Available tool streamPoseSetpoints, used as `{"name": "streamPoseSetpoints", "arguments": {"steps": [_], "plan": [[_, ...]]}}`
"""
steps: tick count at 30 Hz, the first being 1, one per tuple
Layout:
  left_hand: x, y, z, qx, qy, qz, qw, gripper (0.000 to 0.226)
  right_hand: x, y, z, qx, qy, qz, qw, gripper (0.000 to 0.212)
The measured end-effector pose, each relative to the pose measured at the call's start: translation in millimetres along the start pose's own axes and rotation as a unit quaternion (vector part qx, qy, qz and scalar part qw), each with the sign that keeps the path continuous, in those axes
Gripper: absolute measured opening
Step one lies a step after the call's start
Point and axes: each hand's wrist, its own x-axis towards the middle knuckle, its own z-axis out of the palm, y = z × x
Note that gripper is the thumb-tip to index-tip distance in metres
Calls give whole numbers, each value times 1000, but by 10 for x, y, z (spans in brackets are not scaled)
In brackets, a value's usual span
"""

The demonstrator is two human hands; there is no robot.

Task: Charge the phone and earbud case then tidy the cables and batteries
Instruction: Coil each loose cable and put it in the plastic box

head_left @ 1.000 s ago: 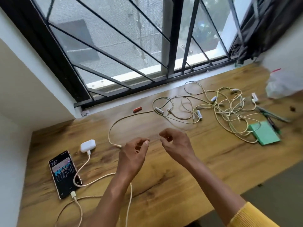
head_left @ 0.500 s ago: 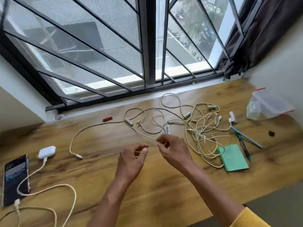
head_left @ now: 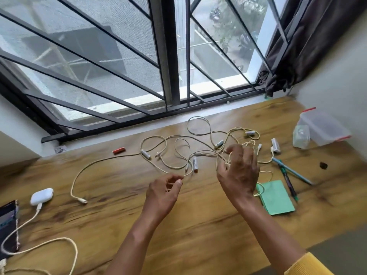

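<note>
Hands over a wooden desk (head_left: 198, 235) below a barred window (head_left: 168, 56). We see the left hand (head_left: 162, 193) with fingers curled, thumb and forefinger pinching a strand of the cream cable tangle (head_left: 178, 153) at its near edge. The right hand (head_left: 239, 171) reaches into the tangle, its fingers hooked around several loops — whether it grips them firmly we cannot tell. White batteries (head_left: 195, 164) lie scattered among the loops, and a red battery (head_left: 118, 150) rests apart, near the sill. At far left, the white earbud case (head_left: 41, 196) has a cable plugged in, and the phone (head_left: 8, 229) lies just beside it at the frame edge, partly cut off. Right of the tangle we note a green notepad (head_left: 276, 197), two pens (head_left: 288, 173) and a clear plastic container (head_left: 321, 130).
</note>
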Motion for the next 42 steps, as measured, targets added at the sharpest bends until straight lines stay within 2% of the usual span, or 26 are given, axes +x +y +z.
{"name": "streamPoseSetpoints", "arguments": {"steps": [3,8,11,14,16,20,22,26,32,34,37,42], "plan": [[35,41,11,-10,-14,9,1000,14,8,75,-22,-31,-19,65,997,44],[64,92,19,-50,-57,7,997,15,17,77,-96,-13,-126,153,980,17],[65,177,45,-71,-91,12,993,15,-35,-16,-158,59,-148,174,972,7],[60,266,113,-96,-140,30,985,19,-47,-83,-199,182,-144,191,954,8],[39,350,171,-115,-173,44,977,27,-5,-153,-250,292,-133,203,925,8],[14,652,260,-162,-205,81,962,38,132,-391,-530,509,-173,177,825,13],[20,859,270,-194,-186,104,958,32,227,-456,-689,543,-204,154,800,17],[73,1212,209,-261,-118,141,948,12,479,-426,-998,556,-254,78,787,28],[223,1632,167,-260,-36,205,943,31,806,-376,-1295,560,-362,-51,744,47],[236,1747,199,-256,-10,225,940,28,919,-326,-1313,530,-386,-84,750,49],[268,1863,211,-281,36,228,932,17,1093,-177,-1274,475,-387,-121,781,42],[299,1896,101,-355,133,170,909,14,1160,240,-929,393,-446,-94,799,38]]}}
